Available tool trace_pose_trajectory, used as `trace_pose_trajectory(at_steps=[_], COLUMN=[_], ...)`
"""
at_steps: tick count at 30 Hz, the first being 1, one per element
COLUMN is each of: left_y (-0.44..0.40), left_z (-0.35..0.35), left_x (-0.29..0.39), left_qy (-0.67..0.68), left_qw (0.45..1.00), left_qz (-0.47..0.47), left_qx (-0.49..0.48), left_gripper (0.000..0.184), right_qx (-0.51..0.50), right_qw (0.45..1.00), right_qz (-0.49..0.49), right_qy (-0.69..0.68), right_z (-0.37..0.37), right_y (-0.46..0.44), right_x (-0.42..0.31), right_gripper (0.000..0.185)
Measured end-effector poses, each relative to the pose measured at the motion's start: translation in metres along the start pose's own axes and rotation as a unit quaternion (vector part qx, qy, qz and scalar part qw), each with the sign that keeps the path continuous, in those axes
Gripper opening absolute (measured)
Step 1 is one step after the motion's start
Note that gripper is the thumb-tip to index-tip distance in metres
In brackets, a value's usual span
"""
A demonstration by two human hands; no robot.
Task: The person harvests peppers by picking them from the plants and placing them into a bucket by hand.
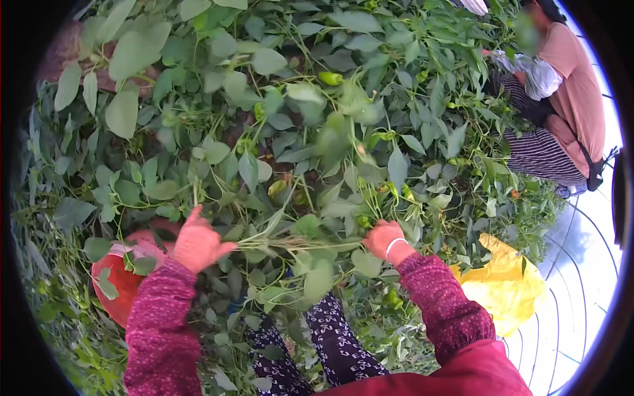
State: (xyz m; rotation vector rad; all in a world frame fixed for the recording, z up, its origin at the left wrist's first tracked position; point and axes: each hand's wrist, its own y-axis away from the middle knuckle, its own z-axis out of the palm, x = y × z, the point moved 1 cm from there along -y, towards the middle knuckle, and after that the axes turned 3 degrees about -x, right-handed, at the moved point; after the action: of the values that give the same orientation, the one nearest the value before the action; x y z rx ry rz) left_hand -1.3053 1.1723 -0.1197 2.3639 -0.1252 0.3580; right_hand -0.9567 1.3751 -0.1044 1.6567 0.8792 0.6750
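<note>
Green leafy stems (290,244) stretch between my two hands. At their left end, my left hand (197,243) is closed round them, with the index finger pointing up. My right hand (385,241), with a white band at the wrist, is closed on the stems at the other end. Close above my right hand hang small green peppers (408,193). Another green pepper (331,78) shows among the leaves higher up. Some leaves in front are blurred.
A red bucket (117,290) stands at the lower left beside my left sleeve. A yellow bag (503,284) lies right of my right sleeve. At the upper right a person (576,86) crouches by the plants. White sheeting (561,310) covers the right edge.
</note>
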Motion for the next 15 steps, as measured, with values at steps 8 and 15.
trace_pose_trajectory(at_steps=[8, 15], left_y=[0.049, 0.019], left_z=[0.02, -0.001], left_x=[-0.071, -0.028], left_qy=[0.045, 0.21], left_qw=[0.997, 0.977], left_qz=[-0.026, -0.015], left_qx=[0.057, 0.028], left_gripper=[0.047, 0.04], right_qx=[-0.028, 0.227], right_qw=[0.997, 0.969], right_qz=[0.074, 0.009], right_qy=[0.021, -0.095], right_z=[-0.007, -0.07], right_y=[-0.003, 0.051], right_x=[-0.025, -0.135], right_gripper=[0.033, 0.044])
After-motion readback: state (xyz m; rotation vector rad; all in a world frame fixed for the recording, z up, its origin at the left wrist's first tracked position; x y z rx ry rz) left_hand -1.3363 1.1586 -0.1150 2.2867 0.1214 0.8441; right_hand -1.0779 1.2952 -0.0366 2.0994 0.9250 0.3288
